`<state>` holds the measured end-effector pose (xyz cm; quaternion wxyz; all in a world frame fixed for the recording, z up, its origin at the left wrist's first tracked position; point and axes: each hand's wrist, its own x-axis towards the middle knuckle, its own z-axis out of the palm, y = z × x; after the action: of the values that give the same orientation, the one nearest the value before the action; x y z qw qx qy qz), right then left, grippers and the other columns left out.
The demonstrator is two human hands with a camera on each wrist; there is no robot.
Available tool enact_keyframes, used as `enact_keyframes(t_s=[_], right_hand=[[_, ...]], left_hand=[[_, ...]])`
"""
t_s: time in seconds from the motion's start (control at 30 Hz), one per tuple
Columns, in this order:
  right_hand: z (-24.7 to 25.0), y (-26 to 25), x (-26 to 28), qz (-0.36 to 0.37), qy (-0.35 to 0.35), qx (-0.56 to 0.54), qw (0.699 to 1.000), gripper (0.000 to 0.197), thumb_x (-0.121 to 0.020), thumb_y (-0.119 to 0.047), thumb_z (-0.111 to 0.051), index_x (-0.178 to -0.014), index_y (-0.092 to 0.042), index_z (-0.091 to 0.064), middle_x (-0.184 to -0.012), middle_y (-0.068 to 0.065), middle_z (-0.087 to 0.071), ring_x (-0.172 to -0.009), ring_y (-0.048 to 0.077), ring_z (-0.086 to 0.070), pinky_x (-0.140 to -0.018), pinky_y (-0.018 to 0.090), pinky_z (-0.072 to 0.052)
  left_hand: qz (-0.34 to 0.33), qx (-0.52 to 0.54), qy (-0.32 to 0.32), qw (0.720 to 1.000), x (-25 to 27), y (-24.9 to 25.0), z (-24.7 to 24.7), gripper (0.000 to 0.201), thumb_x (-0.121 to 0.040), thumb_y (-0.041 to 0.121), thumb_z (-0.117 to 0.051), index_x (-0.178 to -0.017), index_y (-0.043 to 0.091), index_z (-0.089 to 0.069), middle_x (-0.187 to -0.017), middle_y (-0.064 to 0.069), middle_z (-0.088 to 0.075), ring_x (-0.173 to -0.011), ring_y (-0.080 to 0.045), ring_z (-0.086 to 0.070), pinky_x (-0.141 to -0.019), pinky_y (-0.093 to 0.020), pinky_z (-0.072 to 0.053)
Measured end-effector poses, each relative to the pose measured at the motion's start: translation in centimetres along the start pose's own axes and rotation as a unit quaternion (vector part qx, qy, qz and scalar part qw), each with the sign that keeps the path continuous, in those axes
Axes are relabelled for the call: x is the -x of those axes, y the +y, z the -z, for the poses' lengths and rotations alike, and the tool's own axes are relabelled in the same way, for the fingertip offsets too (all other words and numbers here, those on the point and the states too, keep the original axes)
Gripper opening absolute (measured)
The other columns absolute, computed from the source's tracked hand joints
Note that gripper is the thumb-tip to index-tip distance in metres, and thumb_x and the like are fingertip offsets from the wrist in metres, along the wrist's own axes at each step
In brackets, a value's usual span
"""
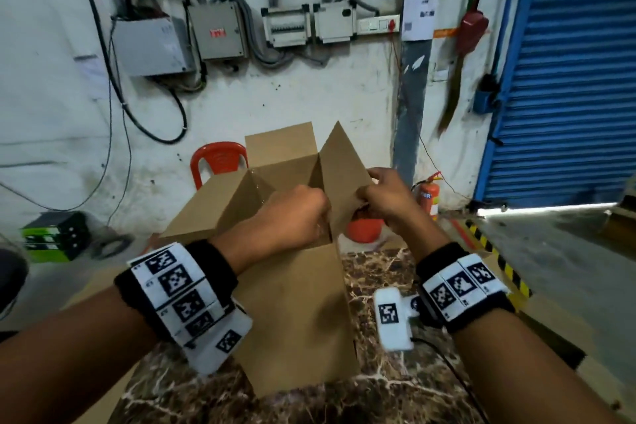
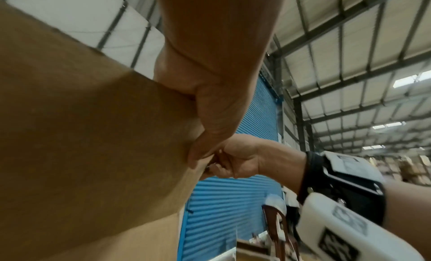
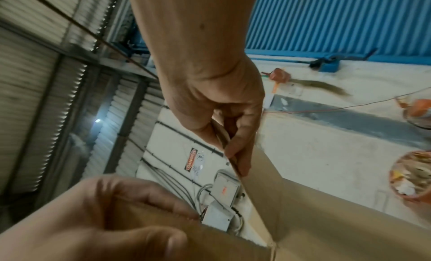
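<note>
As box (image 1: 296, 306) sits on table (image 1: 378, 385) | left hand (image 1: 296, 213) fingers curled, gripping 6 o'clock rim | right hand (image 1: 385, 196) fingers pinching 3 o'clock flap (image 1: 344, 165)

Your cardboard box (image 1: 296, 313) was plain brown and unprinted. It stood upright, mouth open, on the dark marble-patterned tabletop (image 1: 378, 385). Its far flap (image 1: 280, 148) stood almost straight up. Its right flap (image 1: 340, 165) rose steeply as well, and you pinched it at its near edge. Its left flap (image 1: 213, 206) lay splayed outward and down to the left. Its near wall (image 1: 292, 348) faced you, smooth and flat. What lay inside could not be made out.
</note>
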<state>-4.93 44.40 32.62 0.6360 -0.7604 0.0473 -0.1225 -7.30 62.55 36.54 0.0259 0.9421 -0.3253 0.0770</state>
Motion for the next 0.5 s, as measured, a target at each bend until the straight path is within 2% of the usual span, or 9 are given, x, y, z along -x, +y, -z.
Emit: enact_keyframes(t_s=[0.1,0.17,0.2,0.27,0.3,0.37,0.43,0.5], right_hand=[[-2.0,-2.2,-0.6,0.067,-0.014,0.018,0.997,0.027,-0.085,-0.004,-0.058,-0.109,-0.015,-0.066,-0.093,0.01,-0.073,-0.072,0.027,-0.073,-0.063,0.041,-0.061],[-3.5,-2.9,-0.5,0.093,-0.051,0.013,0.994,0.035,-0.088,-0.013,-0.06,-0.122,-0.018,-0.065,-0.094,0.006,-0.075,-0.075,0.022,-0.073,-0.068,0.037,-0.06],[-4.2,-2.8,-0.3,0.097,-0.085,0.01,0.992,0.039,-0.089,-0.018,-0.061,-0.128,-0.021,-0.062,-0.101,0.005,-0.074,-0.082,0.021,-0.073,-0.073,0.038,-0.059],[-5.8,-1.7,-0.3,0.097,-0.17,0.061,0.979,0.05,-0.089,-0.03,-0.066,-0.138,-0.026,-0.054,-0.125,0.001,-0.066,-0.107,0.019,-0.066,-0.091,0.041,-0.054],[-6.4,-0.8,-0.2,0.097,-0.213,0.126,0.964,0.06,-0.088,-0.037,-0.069,-0.143,-0.027,-0.048,-0.137,-0.001,-0.059,-0.119,0.018,-0.06,-0.099,0.039,-0.049],[-7.8,1.1,-0.4,0.108,-0.258,0.274,0.92,0.085,-0.081,-0.046,-0.076,-0.152,-0.024,-0.034,-0.149,-0.001,-0.046,-0.13,0.017,-0.049,-0.106,0.029,-0.039],[-9.1,3.0,-1.0,0.111,-0.234,0.36,0.896,0.1,-0.076,-0.043,-0.082,-0.155,-0.022,-0.025,-0.151,0.003,-0.044,-0.132,0.022,-0.047,-0.106,0.028,-0.036],[-10.4,4.4,-1.6,0.12,-0.177,0.419,0.883,0.094,-0.076,-0.036,-0.081,-0.153,-0.027,-0.028,-0.145,0.005,-0.051,-0.127,0.024,-0.052,-0.102,0.031,-0.043]], left_hand=[[0.024,0.062,0.045,0.997,0.6,-2.4,1.6,0.014,-0.084,0.016,-0.069,-0.095,0.023,-0.074,-0.094,0.005,-0.072,-0.089,-0.011,-0.066,-0.086,-0.039,-0.052],[0.032,0.081,0.096,0.992,1.7,-4.5,2.1,0.013,-0.086,0.018,-0.07,-0.095,0.026,-0.075,-0.094,0.009,-0.073,-0.087,-0.006,-0.065,-0.086,-0.034,-0.05],[0.038,0.096,0.122,0.987,2.3,-5.7,2.3,0.012,-0.087,0.019,-0.07,-0.096,0.026,-0.075,-0.095,0.01,-0.073,-0.087,-0.005,-0.064,-0.085,-0.028,-0.05],[0.057,0.128,0.174,0.975,3.6,-8.5,2.7,0.013,-0.086,0.018,-0.071,-0.097,0.024,-0.075,-0.098,0.012,-0.071,-0.086,-0.001,-0.062,-0.08,-0.018,-0.045],[0.069,0.149,0.202,0.966,4.2,-10.1,2.9,0.013,-0.085,0.017,-0.073,-0.097,0.023,-0.076,-0.096,0.014,-0.07,-0.085,0.001,-0.061,-0.079,-0.015,-0.044],[0.087,0.198,0.259,0.942,5.9,-13.4,3.3,0.012,-0.083,0.017,-0.075,-0.093,0.023,-0.077,-0.093,0.015,-0.07,-0.085,0.002,-0.063,-0.081,-0.014,-0.046],[0.1,0.25,0.306,0.913,7.9,-16.7,2.9,0.009,-0.081,0.018,-0.078,-0.09,0.021,-0.078,-0.09,0.014,-0.073,-0.085,-0.001,-0.067,-0.085,-0.019,-0.05],[0.126,0.307,0.328,0.885,9.9,-19.7,1.5,0.008,-0.08,0.014,-0.079,-0.087,0.017,-0.078,-0.085,0.01,-0.075,-0.083,-0.002,-0.069,-0.083,-0.019,-0.053]])
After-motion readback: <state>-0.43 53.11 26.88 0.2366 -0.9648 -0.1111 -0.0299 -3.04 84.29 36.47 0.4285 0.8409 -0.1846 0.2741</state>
